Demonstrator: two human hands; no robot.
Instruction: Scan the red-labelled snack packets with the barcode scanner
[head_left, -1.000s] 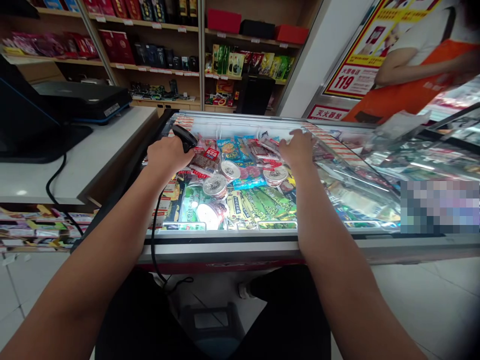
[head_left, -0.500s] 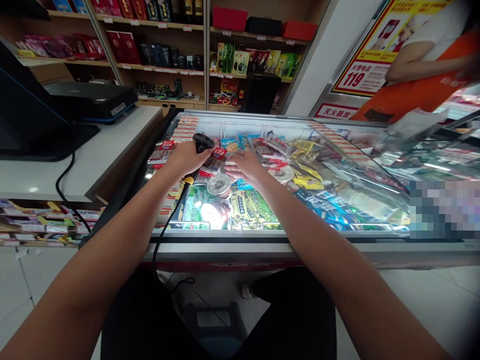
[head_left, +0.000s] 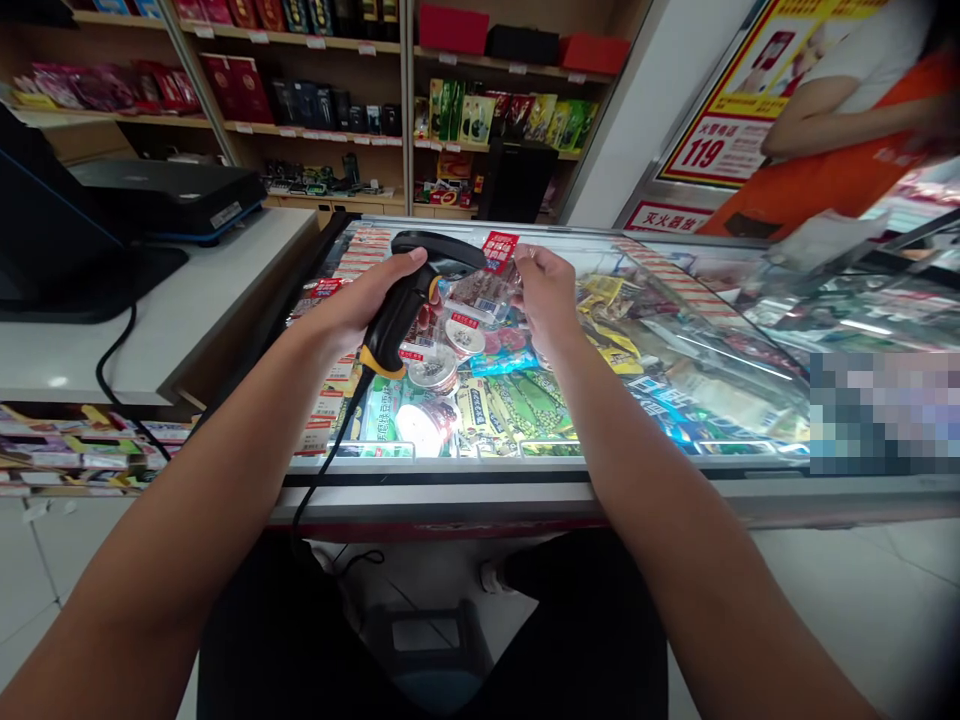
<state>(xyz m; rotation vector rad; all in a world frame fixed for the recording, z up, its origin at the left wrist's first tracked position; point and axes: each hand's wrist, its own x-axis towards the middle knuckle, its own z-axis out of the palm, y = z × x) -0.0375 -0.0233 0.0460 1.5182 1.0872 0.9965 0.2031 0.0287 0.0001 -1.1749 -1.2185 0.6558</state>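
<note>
My left hand [head_left: 367,295] is wrapped round the handle of a black and yellow barcode scanner [head_left: 397,315], its head turned to the right. My right hand [head_left: 546,290] pinches the right edge of a clear plastic food packet [head_left: 480,297] with a red label and a small barcode. The packet is raised in front of the scanner head, over the goods in the freezer. Below lie round tubs with clear lids [head_left: 433,368], a bright blue packet [head_left: 504,362] and green bags [head_left: 517,405]. The packet's contents are too unclear to name.
A chest freezer [head_left: 465,492] stands in front of me. To the left is a white counter [head_left: 247,290] with a black device [head_left: 172,195]. Shelves [head_left: 315,130] line the back. A person in an orange apron [head_left: 817,170] stands at the right. The scanner's cable [head_left: 330,450] hangs over the freezer edge.
My right hand has lifted the red-labelled packet from among the goods. My left hand has raised the scanner and turned its head towards the packet.
</note>
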